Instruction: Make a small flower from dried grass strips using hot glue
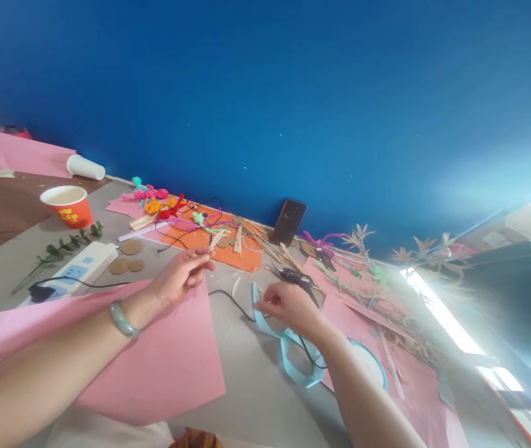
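My left hand is closed in a pinch over the pink paper sheet. Between its fingertips is a pale, leaf-shaped piece pointing up and away; its lower end is hidden by the fingers. To the right, my right hand has thumb and fingers closed at the light blue ribbon, which curls in loops over the grey table and below the wrist. The ribbon's roll is partly covered by my right forearm. Just beyond that hand lies a black glue gun with a cord.
A white power strip, a green leafy sprig and an orange paper cup stand or lie at left. Round wooden slices are near the strip. A phone leans on the blue wall. Dried stems cover the right side.
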Available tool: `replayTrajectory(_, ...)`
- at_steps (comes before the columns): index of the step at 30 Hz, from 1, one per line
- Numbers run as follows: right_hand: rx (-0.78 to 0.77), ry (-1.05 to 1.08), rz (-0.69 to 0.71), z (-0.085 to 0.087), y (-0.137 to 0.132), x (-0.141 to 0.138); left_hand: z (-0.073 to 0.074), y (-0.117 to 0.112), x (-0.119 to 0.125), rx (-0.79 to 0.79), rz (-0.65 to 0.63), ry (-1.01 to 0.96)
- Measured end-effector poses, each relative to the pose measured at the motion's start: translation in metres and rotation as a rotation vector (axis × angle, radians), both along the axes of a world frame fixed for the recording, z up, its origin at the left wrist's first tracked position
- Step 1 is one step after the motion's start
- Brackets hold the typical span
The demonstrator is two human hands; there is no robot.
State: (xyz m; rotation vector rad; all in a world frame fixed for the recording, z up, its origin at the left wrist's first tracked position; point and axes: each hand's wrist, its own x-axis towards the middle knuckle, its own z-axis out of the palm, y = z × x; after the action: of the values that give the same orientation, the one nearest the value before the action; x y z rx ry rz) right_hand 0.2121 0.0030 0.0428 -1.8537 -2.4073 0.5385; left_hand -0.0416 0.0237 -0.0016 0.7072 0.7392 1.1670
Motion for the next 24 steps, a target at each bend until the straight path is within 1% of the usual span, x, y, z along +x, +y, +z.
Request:
replayTrajectory(1,-0.012,-0.056,0.004,-0.003,-0.005,-0.004,0.0,0.0,0.0,-0.005,0.005,0.002)
replayTrajectory(3,-0.014,-0.103,0.043,-0.009,-0.013,-0.009,-0.002,0.001,0.0,-0.008,0.012,0.004)
replayTrajectory(6,0.007,-0.087,0.1,-0.012,-0.025,-0.011,-0.003,0.003,-0.001,-0.004,0.018,0.004)
replayTrajectory(9,-0.026,-0.079,0.167,-0.005,-0.039,-0.005,-0.002,0.003,-0.002,-0.013,0.04,0.011)
replayTrajectory(12,-0.145,-0.06,0.301,0.007,-0.053,0.006,-0.002,0.003,-0.001,-0.029,0.049,0.018)
replayTrajectory(14,-0.194,-0.008,0.332,0.014,-0.057,0.019,-0.002,0.003,-0.002,-0.029,0.042,0.02)
replayTrajectory(16,-0.164,0.025,0.266,0.02,-0.056,0.034,-0.002,0.002,-0.002,-0.026,0.036,0.022)
replayTrajectory(20,-0.023,-0.013,0.054,0.027,-0.04,0.058,-0.002,0.002,-0.003,-0.039,0.025,0.012)
replayTrajectory(22,0.016,-0.075,-0.011,0.027,-0.032,0.061,-0.001,0.001,-0.003,-0.04,0.023,0.013)
replayTrajectory(24,0.01,-0.128,-0.032,0.023,-0.027,0.057,-0.001,0.001,-0.003,-0.036,0.028,0.022)
